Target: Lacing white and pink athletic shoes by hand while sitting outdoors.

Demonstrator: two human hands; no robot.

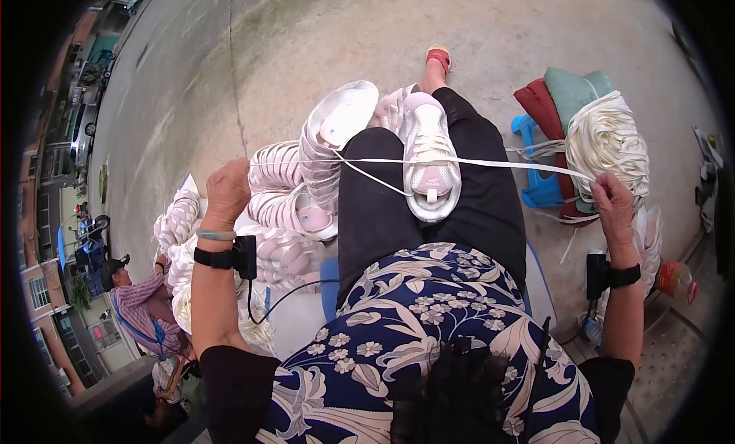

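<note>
A white and pale pink sneaker [426, 122] rests on my thighs, its toe pointing away from me. A flat white shoelace [528, 166] crosses it and is drawn out wide to both sides. At the left, my closed left hand [228, 193] grips the thin end of the lace. Out at the right, my right hand [615, 207] pinches the other end between bent fingers. A slack loop of lace droops over my left thigh to the shoe. Both hands are well apart from the shoe, raised at about its height in the picture.
Rows of nested pink and white shoe uppers [279, 176] lie at my left. A blue stool [542, 187] at my right bears folded red and green cloth and a bundle of cream laces [607, 142]. Another person [145, 310] sits far left. A bottle [674, 282] stands right.
</note>
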